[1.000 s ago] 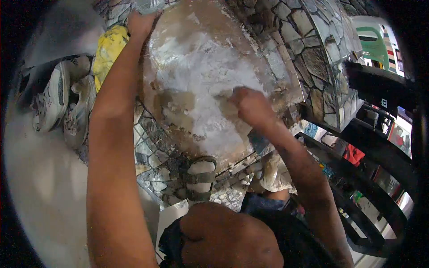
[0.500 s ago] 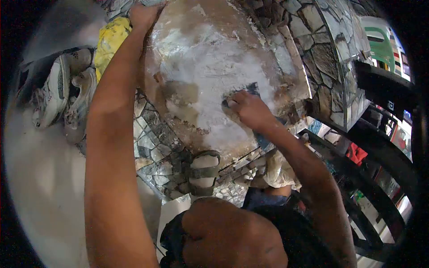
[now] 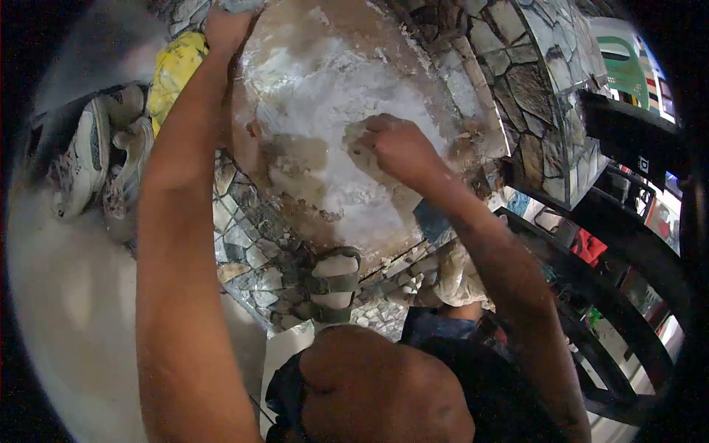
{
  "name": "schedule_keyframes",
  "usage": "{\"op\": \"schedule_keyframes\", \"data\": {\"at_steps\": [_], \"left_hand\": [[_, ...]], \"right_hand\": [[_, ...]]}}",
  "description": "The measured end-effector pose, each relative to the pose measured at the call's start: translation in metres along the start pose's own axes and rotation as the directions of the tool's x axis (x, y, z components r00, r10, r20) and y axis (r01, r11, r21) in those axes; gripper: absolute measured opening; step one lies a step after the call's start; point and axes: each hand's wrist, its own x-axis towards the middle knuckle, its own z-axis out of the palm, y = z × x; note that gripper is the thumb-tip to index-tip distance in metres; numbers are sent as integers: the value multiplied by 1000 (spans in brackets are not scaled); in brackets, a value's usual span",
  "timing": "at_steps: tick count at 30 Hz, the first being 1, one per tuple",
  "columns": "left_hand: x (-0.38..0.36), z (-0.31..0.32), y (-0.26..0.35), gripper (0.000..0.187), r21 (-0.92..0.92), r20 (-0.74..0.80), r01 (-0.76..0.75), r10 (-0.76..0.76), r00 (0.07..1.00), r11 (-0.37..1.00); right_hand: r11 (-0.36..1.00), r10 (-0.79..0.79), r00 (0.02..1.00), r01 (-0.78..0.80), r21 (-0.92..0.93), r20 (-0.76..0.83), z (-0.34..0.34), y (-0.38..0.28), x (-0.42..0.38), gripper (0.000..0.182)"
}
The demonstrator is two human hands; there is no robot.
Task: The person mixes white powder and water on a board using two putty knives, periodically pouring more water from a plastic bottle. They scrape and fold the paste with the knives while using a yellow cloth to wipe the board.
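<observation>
A large brown board (image 3: 255, 159) lies before me, its middle smeared with white, powdery filler (image 3: 369, 214). My right hand (image 3: 399, 151) presses on the filler with its fingers bent, over a damp-looking grey-brown patch. The dark, thin piece under it, which looks like sandpaper, is now covered by the hand. At the top left, my left hand (image 3: 225, 31) is closed at the board's edge, its fingertips partly hidden. A yellow cloth (image 3: 176, 74) lies beside my left forearm.
Worn light shoes (image 3: 92, 159) stand at the left. Stone-patterned tiles (image 3: 247, 244) surround the board, with a stone-clad block (image 3: 528, 88) at the right. Curved black bars (image 3: 628, 244) run along the right. My sandalled foot (image 3: 336, 280) is close to the board's lower edge.
My right hand has slid up and left across the filler, and the dark piece's corner no longer shows. My left hand keeps its place at the board's edge; the view shifted slightly.
</observation>
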Motion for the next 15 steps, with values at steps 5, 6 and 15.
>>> {"op": "schedule_keyframes", "data": {"at_steps": [5,6,15], "left_hand": [[5,2,-5,66,19,-5,3,-3,1000,1000],[7,2,-4,66,19,-10,1,-1,1000,1000],[3,0,-5,68,50,-12,0,1,1000,999]], "right_hand": [[996,-83,981,86,13,-175,37,-19,-44,20],[999,-37,996,38,14,-84,32,-10,-43,20],[990,60,995,-50,130,-81,50,-13,-49,25]]}}
